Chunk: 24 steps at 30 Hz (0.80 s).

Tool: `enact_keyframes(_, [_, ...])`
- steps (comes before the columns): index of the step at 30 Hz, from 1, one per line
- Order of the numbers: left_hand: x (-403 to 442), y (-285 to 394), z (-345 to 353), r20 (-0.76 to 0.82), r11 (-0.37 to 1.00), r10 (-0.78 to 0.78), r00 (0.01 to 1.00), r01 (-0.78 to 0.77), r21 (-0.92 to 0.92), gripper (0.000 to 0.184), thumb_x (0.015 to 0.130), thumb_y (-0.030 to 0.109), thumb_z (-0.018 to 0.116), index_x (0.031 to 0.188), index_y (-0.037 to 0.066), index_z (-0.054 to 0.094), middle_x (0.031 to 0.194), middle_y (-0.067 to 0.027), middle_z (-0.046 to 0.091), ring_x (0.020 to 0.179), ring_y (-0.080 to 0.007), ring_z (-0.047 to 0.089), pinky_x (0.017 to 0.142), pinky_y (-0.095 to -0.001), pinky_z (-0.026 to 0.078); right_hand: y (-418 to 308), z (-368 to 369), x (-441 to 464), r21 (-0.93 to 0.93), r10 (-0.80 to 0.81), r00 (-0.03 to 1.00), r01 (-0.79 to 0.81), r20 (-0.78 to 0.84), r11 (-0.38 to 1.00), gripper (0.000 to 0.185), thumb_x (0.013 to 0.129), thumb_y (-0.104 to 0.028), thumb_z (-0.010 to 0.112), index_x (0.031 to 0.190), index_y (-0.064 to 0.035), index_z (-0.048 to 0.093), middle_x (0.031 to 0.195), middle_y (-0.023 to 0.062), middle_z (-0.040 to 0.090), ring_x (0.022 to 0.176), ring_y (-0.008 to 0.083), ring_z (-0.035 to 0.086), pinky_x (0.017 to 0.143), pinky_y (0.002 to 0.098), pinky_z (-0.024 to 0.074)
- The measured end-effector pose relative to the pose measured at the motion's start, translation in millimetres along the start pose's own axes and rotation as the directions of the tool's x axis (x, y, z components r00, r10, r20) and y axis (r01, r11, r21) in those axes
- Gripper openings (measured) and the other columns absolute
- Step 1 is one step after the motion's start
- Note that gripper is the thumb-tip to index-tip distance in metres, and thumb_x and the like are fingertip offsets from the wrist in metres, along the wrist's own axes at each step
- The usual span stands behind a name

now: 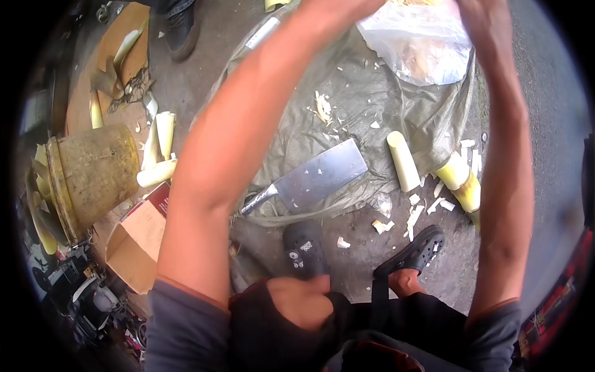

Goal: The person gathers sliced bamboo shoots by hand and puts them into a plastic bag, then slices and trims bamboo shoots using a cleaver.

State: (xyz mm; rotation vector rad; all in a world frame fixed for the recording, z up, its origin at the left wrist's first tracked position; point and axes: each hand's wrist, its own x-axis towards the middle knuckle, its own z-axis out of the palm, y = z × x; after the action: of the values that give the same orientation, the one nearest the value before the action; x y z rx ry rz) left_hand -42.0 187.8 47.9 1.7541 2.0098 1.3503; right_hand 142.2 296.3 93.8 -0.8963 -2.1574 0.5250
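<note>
At the top edge, a clear plastic bag (424, 53) with pale, yellowish contents lies between my two hands. My left hand (362, 5) reaches its left side and is mostly cut off by the frame. On the bag's right side is my right hand (482, 13), with its fingers out of the frame, so I cannot tell how either hand is closed. Below them, a broad cleaver (325, 173) lies flat on a greyish plastic sheet (297, 118), its handle toward the lower left. A peeled pale stalk (403, 161) rests to the right of the blade, and a thicker, greener stalk (460, 181) lies beyond it.
At the left, a dirty yellow bucket (99, 173) lies tipped over beside cut stalk pieces (160, 146) and a cardboard box (139, 239). Pale shavings (323, 108) are scattered over the sheet and floor. Another person's shoe (181, 31) is at the top left.
</note>
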Motion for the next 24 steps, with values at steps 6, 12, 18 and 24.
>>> enact_keyframes(6, [-173.7, -5.4, 1.2, 0.591, 0.862, -0.299, 0.749, -0.054, 0.504, 0.056, 0.081, -0.003, 0.055, 0.134, 0.014, 0.060, 0.142, -0.0156, 0.052, 0.129, -0.0362, 0.051, 0.101, -0.0480, 0.049, 22.6, 1.2, -169.3, -0.113, 0.214, 0.762, -0.183, 0.611, 0.976, 0.056, 0.086, -0.018, 0.074, 0.136, -0.0043, 0.055, 0.119, 0.0214, 0.063, 0.105, 0.0372, 0.066, 0.090, 0.0452, 0.0540])
enact_keyframes(12, [-200.0, -2.3, 15.7, 0.732, 0.860, -0.139, 0.667, -0.286, 0.423, 0.040, 0.080, 0.004, 0.059, 0.119, 0.011, 0.063, 0.123, -0.0140, 0.058, 0.114, -0.0332, 0.056, 0.087, -0.0466, 0.053, 25.5, -10.0, -232.0, -0.278, 0.219, 0.725, -0.039, 0.653, 0.960, 0.066, 0.079, -0.010, 0.073, 0.140, -0.0045, 0.047, 0.117, 0.0216, 0.056, 0.105, 0.0407, 0.059, 0.085, 0.0473, 0.0542])
enact_keyframes(18, [-202.3, -13.2, 14.1, 0.737, 0.873, -0.047, 0.674, -0.331, 0.358, 0.017, 0.080, 0.007, 0.060, 0.097, 0.007, 0.064, 0.102, -0.0110, 0.059, 0.102, -0.0318, 0.059, 0.082, -0.0436, 0.054, 23.5, -6.1, -234.6, -0.266, 0.242, 0.729, -0.085, 0.641, 0.960, 0.067, 0.079, -0.012, 0.074, 0.140, -0.0039, 0.047, 0.121, 0.0215, 0.054, 0.109, 0.0404, 0.056, 0.088, 0.0478, 0.0526])
enact_keyframes(24, [-210.4, -15.0, 21.1, 0.611, 0.912, -0.175, 0.772, -0.106, 0.396, 0.014, 0.080, 0.005, 0.062, 0.093, 0.006, 0.066, 0.100, -0.0124, 0.062, 0.099, -0.0331, 0.062, 0.082, -0.0431, 0.054, 17.0, -13.2, -235.7, -0.276, 0.291, 0.732, -0.146, 0.616, 0.950, 0.070, 0.079, -0.011, 0.077, 0.141, -0.0053, 0.046, 0.125, 0.0205, 0.053, 0.115, 0.0399, 0.056, 0.093, 0.0463, 0.0509])
